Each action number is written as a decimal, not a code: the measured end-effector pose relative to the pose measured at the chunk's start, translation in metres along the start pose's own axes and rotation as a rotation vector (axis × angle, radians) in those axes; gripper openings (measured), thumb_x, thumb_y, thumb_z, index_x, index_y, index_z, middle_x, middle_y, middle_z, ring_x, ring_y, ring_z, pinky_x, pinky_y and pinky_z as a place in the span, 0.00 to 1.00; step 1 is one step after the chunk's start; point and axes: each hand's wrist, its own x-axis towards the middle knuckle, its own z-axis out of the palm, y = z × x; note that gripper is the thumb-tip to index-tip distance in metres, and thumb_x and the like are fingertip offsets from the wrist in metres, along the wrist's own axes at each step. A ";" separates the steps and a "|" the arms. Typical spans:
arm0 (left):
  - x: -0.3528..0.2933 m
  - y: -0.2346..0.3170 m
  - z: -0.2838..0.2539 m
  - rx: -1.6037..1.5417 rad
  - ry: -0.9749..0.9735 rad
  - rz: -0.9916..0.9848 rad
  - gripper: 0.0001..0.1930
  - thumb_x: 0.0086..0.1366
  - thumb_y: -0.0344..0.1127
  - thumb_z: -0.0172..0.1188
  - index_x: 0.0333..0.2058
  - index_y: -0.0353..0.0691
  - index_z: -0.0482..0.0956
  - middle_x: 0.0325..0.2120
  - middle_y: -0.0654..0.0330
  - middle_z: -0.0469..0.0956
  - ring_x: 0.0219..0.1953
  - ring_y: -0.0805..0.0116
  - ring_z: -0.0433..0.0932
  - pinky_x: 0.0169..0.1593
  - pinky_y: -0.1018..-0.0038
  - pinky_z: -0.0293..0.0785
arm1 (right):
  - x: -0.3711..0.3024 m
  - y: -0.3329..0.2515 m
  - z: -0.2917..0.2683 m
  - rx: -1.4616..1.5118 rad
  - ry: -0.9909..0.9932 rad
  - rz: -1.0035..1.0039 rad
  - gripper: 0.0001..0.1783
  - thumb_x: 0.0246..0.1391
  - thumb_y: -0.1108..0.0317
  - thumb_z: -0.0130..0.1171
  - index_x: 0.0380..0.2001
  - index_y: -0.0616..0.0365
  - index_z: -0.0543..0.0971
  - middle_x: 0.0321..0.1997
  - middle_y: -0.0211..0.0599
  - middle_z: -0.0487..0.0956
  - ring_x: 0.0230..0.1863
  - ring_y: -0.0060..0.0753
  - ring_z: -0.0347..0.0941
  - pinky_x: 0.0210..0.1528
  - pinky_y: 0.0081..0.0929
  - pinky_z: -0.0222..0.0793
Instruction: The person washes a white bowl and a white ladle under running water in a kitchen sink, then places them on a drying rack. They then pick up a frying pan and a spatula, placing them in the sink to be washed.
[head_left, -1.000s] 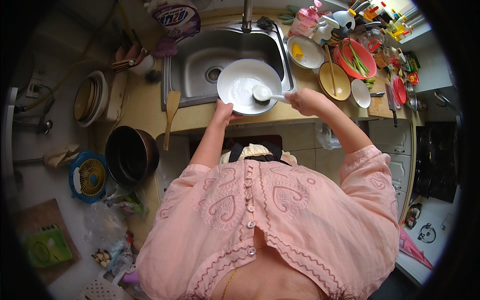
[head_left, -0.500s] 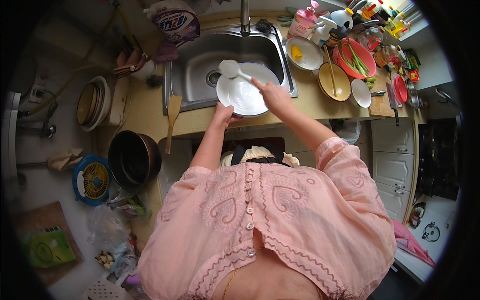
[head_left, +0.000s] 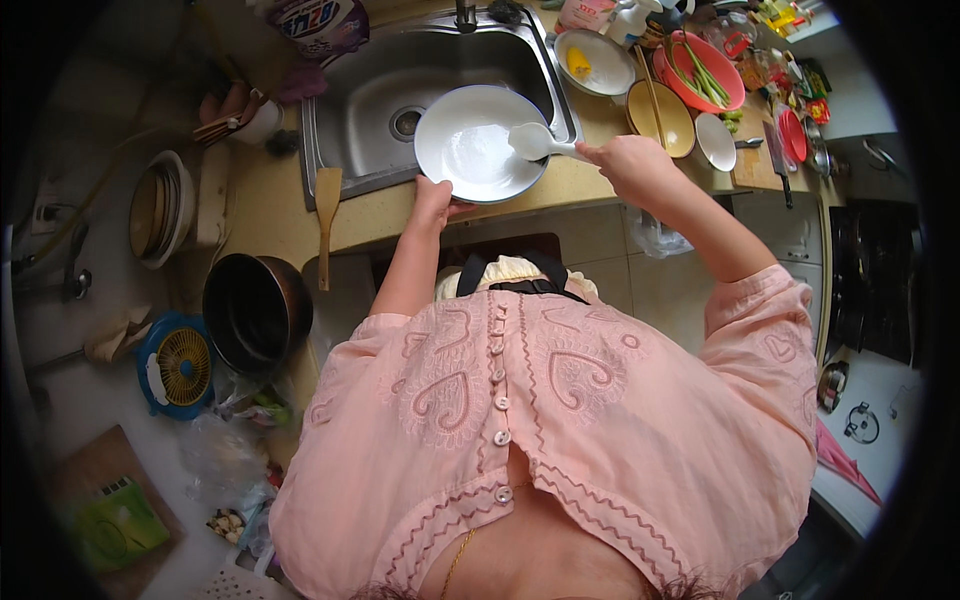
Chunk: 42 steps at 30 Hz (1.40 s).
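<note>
My left hand [head_left: 436, 200] grips the near rim of a round white plate [head_left: 470, 150], held over the front edge of a steel sink [head_left: 400, 75]. My right hand [head_left: 630, 165] holds a white spoon [head_left: 538, 143] by its handle. The spoon's bowl rests on the plate's right side. The plate's face looks bare and white.
On the counter at the right stand a white bowl with something yellow [head_left: 594, 62], a yellow bowl with chopsticks [head_left: 660, 115], a red basin of greens [head_left: 705, 70] and a small white bowl [head_left: 715, 140]. A wooden spatula [head_left: 326, 215] lies left of the sink. A dark pot [head_left: 255, 310] sits lower left.
The spoon swept from the plate's right side to its upper left and back to the right. The plate stayed over the sink's front edge in my left hand.
</note>
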 end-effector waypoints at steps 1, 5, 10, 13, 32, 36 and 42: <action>-0.001 0.001 0.000 -0.008 0.023 -0.003 0.26 0.49 0.15 0.36 0.50 0.31 0.60 0.40 0.42 0.71 0.37 0.49 0.77 0.33 0.54 0.80 | -0.001 -0.004 -0.008 -0.007 -0.019 -0.038 0.25 0.49 0.71 0.50 0.53 0.39 0.69 0.22 0.41 0.75 0.25 0.43 0.73 0.27 0.39 0.67; -0.003 -0.001 0.001 -0.009 0.023 0.017 0.24 0.51 0.18 0.36 0.50 0.32 0.60 0.41 0.43 0.70 0.37 0.46 0.76 0.33 0.52 0.80 | 0.015 -0.012 -0.014 0.162 -0.141 -0.274 0.21 0.49 0.69 0.52 0.49 0.42 0.73 0.24 0.42 0.76 0.24 0.44 0.72 0.27 0.38 0.68; 0.006 -0.006 0.000 -0.079 0.039 -0.048 0.20 0.66 0.34 0.36 0.54 0.35 0.45 0.48 0.41 0.62 0.41 0.44 0.74 0.28 0.52 0.80 | 0.043 -0.038 0.001 0.581 -0.301 -0.143 0.20 0.49 0.67 0.52 0.48 0.43 0.74 0.24 0.39 0.75 0.19 0.33 0.71 0.18 0.29 0.68; 0.003 -0.005 0.001 -0.060 0.023 -0.049 0.22 0.68 0.41 0.36 0.55 0.37 0.44 0.49 0.41 0.60 0.41 0.43 0.73 0.29 0.50 0.80 | 0.046 -0.029 0.006 0.674 -0.373 -0.090 0.21 0.49 0.65 0.53 0.50 0.43 0.73 0.21 0.36 0.73 0.16 0.27 0.68 0.13 0.26 0.65; 0.017 0.014 -0.006 0.028 -0.201 -0.068 0.24 0.55 0.18 0.34 0.52 0.35 0.49 0.43 0.42 0.69 0.33 0.49 0.78 0.27 0.58 0.81 | 0.077 -0.033 0.049 0.375 0.033 0.190 0.22 0.51 0.64 0.53 0.52 0.36 0.70 0.32 0.44 0.77 0.31 0.46 0.74 0.34 0.40 0.69; 0.008 0.017 -0.007 0.030 -0.126 -0.058 0.26 0.51 0.16 0.36 0.52 0.34 0.58 0.44 0.46 0.69 0.40 0.49 0.76 0.31 0.58 0.82 | 0.056 -0.056 0.039 0.425 0.007 0.025 0.25 0.50 0.66 0.54 0.53 0.32 0.69 0.29 0.44 0.77 0.30 0.46 0.74 0.33 0.39 0.68; 0.011 0.016 -0.009 -0.012 -0.156 -0.059 0.26 0.51 0.15 0.35 0.51 0.32 0.58 0.42 0.44 0.70 0.38 0.49 0.77 0.32 0.57 0.81 | 0.078 -0.073 0.049 0.137 0.281 0.159 0.28 0.53 0.70 0.45 0.56 0.26 0.63 0.28 0.40 0.72 0.24 0.41 0.73 0.27 0.36 0.69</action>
